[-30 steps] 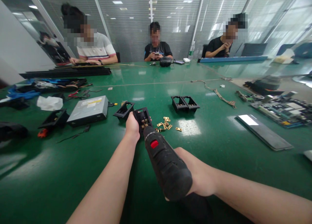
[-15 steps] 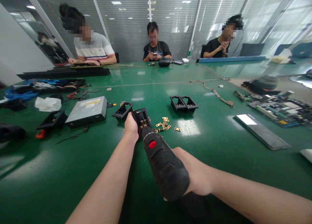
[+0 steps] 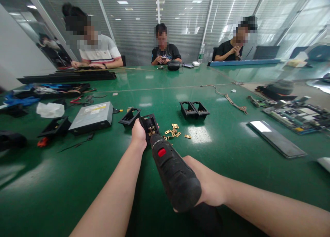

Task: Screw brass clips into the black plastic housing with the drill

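Observation:
My left hand [image 3: 139, 133] is closed round the near side of a black plastic housing [image 3: 148, 120] with brass parts inside it. In my right hand [image 3: 198, 176] is a black cordless drill [image 3: 175, 171] with a red switch on top; most of those fingers are hidden behind it. Its front end points into the housing, and the tip is out of sight. Loose brass plates [image 3: 176, 131] lie scattered just right of the housing. Another black housing [image 3: 130, 116] rests on the table beyond my left hand, and a joined pair of black housings [image 3: 194, 109] stands farther right.
To the left sit a grey disc drive [image 3: 92, 116], crumpled white tissue [image 3: 50, 109] and another black housing [image 3: 56, 127]. A flat grey panel [image 3: 277, 139] and circuit boards [image 3: 301, 115] lie to the right. Across the green table [image 3: 144, 82] sit several people.
Almost nothing differs. The drill's rear end has shifted very slightly to the right, while my left hand and the housing hold still.

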A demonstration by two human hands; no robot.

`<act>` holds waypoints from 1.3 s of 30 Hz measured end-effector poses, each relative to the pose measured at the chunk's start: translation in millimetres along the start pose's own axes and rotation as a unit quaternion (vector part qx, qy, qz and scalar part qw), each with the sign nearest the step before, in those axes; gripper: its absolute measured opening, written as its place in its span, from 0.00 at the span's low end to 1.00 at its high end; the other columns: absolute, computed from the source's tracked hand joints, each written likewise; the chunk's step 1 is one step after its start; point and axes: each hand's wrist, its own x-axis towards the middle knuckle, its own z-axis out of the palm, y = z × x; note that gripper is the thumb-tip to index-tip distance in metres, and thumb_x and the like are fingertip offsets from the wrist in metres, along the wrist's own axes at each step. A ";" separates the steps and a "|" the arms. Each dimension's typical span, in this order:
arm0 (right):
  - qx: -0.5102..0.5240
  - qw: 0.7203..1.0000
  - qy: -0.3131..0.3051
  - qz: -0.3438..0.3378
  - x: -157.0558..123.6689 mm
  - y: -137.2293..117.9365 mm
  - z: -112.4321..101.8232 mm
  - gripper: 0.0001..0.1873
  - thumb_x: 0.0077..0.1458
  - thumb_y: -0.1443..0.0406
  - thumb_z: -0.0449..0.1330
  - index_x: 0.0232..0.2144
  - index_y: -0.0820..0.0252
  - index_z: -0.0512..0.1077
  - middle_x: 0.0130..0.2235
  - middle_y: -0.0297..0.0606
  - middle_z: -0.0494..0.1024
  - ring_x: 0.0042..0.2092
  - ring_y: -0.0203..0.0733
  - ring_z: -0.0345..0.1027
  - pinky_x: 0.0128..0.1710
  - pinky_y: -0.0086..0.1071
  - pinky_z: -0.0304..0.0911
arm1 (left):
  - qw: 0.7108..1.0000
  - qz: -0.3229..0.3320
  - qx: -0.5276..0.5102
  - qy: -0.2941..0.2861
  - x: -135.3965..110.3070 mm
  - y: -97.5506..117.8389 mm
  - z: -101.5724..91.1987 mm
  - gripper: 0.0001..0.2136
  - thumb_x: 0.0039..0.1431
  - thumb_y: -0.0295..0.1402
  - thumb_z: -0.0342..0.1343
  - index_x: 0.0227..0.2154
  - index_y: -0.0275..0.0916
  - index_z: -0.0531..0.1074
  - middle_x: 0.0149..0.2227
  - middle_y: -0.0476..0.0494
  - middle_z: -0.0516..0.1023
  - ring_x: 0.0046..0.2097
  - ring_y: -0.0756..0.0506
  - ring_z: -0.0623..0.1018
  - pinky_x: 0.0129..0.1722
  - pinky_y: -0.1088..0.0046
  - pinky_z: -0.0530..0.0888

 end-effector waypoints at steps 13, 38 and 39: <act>0.031 0.999 -0.001 -0.010 2.4 1.6 -0.8 0.24 0.29 0.61 0.79 0.28 0.65 0.75 0.29 0.35 0.77 0.32 0.40 0.68 0.36 0.34 0.68 | 0.999 0.019 0.049 -0.014 -3.0 2.3 0.1 0.13 0.57 0.37 0.47 0.30 0.35 0.73 0.21 0.40 0.78 0.28 0.38 0.82 0.27 0.64 0.79; 0.037 0.999 0.010 -0.008 7.4 10.8 -6.1 0.24 0.23 0.65 0.79 0.27 0.66 0.78 0.33 0.37 0.80 0.35 0.45 0.71 0.38 0.36 0.66 | 0.994 0.043 0.094 -0.019 -7.2 5.8 4.6 0.15 0.57 0.38 0.45 0.31 0.34 0.74 0.22 0.39 0.79 0.24 0.39 0.81 0.25 0.65 0.78; 0.036 0.999 0.010 -0.006 7.5 10.8 -6.1 0.24 0.23 0.65 0.79 0.27 0.66 0.78 0.33 0.37 0.80 0.35 0.45 0.71 0.38 0.36 0.66 | 0.995 0.043 0.093 -0.017 -7.5 5.8 4.8 0.15 0.58 0.39 0.45 0.31 0.34 0.74 0.22 0.39 0.79 0.24 0.39 0.81 0.25 0.64 0.78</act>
